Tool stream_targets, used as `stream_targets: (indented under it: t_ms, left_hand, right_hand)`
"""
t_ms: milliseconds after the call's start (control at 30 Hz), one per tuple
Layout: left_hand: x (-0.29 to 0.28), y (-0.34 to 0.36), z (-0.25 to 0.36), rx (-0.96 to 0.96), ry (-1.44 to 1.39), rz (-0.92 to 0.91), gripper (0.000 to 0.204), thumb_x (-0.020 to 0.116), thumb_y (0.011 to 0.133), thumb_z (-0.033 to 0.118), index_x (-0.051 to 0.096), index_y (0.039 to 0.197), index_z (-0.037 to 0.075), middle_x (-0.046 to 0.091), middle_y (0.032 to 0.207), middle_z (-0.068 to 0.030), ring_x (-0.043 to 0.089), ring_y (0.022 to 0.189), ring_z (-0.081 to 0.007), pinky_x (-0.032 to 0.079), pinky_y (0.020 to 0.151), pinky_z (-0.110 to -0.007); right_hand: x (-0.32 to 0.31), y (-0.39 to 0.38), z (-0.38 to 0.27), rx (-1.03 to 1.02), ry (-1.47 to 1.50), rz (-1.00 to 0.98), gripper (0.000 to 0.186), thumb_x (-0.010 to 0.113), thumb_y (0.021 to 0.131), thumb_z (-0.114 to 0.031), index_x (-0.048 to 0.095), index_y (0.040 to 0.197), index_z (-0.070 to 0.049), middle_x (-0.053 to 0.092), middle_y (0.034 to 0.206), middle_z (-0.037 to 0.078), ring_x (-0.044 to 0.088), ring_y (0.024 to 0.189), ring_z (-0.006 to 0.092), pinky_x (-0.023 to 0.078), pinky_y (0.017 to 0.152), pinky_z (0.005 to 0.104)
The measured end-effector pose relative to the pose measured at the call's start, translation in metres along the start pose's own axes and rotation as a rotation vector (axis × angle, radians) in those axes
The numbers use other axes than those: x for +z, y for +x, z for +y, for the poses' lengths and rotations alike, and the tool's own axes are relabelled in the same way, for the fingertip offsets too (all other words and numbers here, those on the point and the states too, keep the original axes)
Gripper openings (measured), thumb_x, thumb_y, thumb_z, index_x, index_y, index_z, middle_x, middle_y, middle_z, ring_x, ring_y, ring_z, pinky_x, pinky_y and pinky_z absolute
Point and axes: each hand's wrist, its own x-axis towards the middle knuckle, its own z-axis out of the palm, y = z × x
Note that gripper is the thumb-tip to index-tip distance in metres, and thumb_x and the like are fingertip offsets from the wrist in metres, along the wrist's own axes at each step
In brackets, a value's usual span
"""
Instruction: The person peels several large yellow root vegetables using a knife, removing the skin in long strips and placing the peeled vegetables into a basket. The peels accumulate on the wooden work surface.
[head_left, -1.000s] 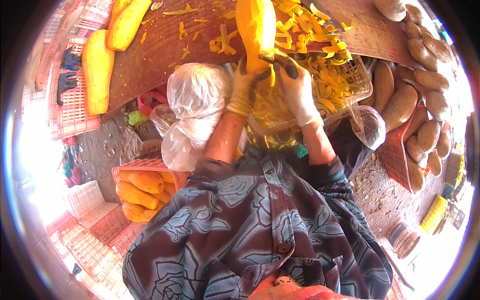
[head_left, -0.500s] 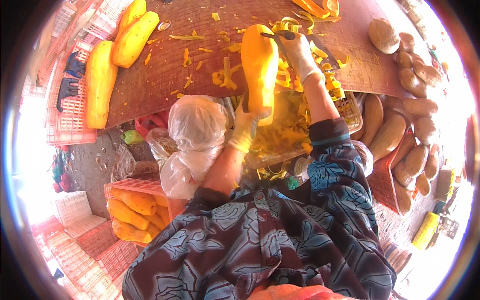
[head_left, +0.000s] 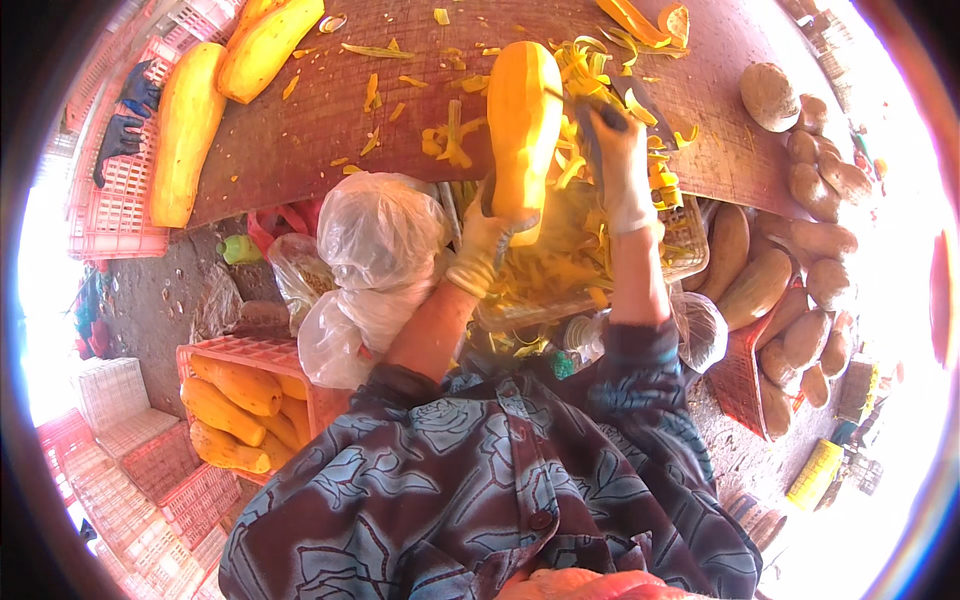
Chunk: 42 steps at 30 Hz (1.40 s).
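A peeled, bright yellow-orange squash (head_left: 524,120) stands lengthwise at the table's near edge, its lower end past the edge. My left hand (head_left: 487,238), in a pale glove with dark on the fingers, is closed round that lower end. Just right of the squash, my gloved right hand (head_left: 625,170) is closed on a dark-handled peeler (head_left: 608,115); the blade is hard to make out. Curled yellow peelings (head_left: 580,62) lie on the table (head_left: 310,150) beside the right hand. Below both hands, a crate (head_left: 690,262) holds a heap of peelings.
Peeled squashes (head_left: 190,130) lie at the table's left end, near dark gloves (head_left: 120,140) on pink crates. Bagged bundles (head_left: 380,235) sit left of my left arm. A red crate (head_left: 240,350) holds more peeled squashes. Unpeeled tan squashes (head_left: 755,285) are piled on the right.
My right hand with the peeler has drawn back from the squash's top, down and to the right. My left hand keeps its hold on the lower end. The whole view has shifted slightly.
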Motion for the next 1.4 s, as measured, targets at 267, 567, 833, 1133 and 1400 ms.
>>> stream_targets:
  t_ms: [267, 567, 833, 1133, 1400]
  left_hand:
    - [0.006, -0.004, 0.006, -0.044, -0.157, 0.051, 0.08, 0.089, 0.076, 0.01, 0.052, 0.147, 0.002, 0.066, 0.129, -0.0061, 0.064, 0.118, -0.0173, 0.055, 0.099, -0.032]
    - [0.003, 0.003, -0.005, 0.008, -0.061, 0.011, 0.075, 0.088, 0.078, 0.004, 0.054, 0.144, -0.001, 0.065, 0.131, -0.0044, 0.062, 0.114, -0.0177, 0.051, 0.099, -0.032]
    - [0.006, 0.001, -0.001, 0.02, -0.136, -0.015, 0.079, 0.088, 0.076, 0.003, 0.053, 0.146, 0.003, 0.064, 0.131, -0.0072, 0.063, 0.118, -0.0183, 0.053, 0.1, -0.032]
    - [-0.008, 0.006, -0.015, -0.027, 0.006, -0.102, 0.082, 0.083, 0.075, -0.003, 0.048, 0.148, 0.008, 0.063, 0.128, -0.0052, 0.064, 0.114, -0.0194, 0.058, 0.092, -0.034]
    - [-0.011, 0.013, -0.016, 0.001, 0.085, -0.12, 0.105, 0.093, 0.065, 0.007, 0.04, 0.155, 0.008, 0.057, 0.14, -0.0079, 0.058, 0.125, -0.0204, 0.052, 0.102, -0.035]
  right_hand:
    - [0.032, 0.086, -0.02, -0.434, -0.676, -0.011, 0.032, 0.067, 0.096, -0.029, 0.077, 0.112, -0.003, 0.075, 0.083, 0.014, 0.07, 0.074, 0.0187, 0.055, 0.07, 0.0355]
    - [0.023, -0.006, 0.002, -0.232, -0.445, 0.053, 0.027, 0.065, 0.098, -0.032, 0.074, 0.107, -0.009, 0.074, 0.088, 0.018, 0.072, 0.077, 0.0394, 0.056, 0.072, 0.0439]
    - [0.024, -0.108, 0.036, -0.106, -0.427, 0.082, 0.025, 0.068, 0.097, -0.019, 0.073, 0.121, -0.014, 0.074, 0.096, 0.021, 0.075, 0.093, 0.0373, 0.057, 0.079, 0.0413]
    - [-0.018, -0.133, 0.053, 0.053, -0.035, 0.041, 0.025, 0.063, 0.098, -0.006, 0.072, 0.12, 0.0, 0.077, 0.099, 0.01, 0.068, 0.088, 0.01, 0.054, 0.082, 0.0278]
    - [0.021, -0.09, 0.038, -0.29, -0.476, 0.068, 0.033, 0.07, 0.096, -0.02, 0.072, 0.127, -0.01, 0.076, 0.105, 0.017, 0.074, 0.09, 0.0301, 0.057, 0.08, 0.0381]
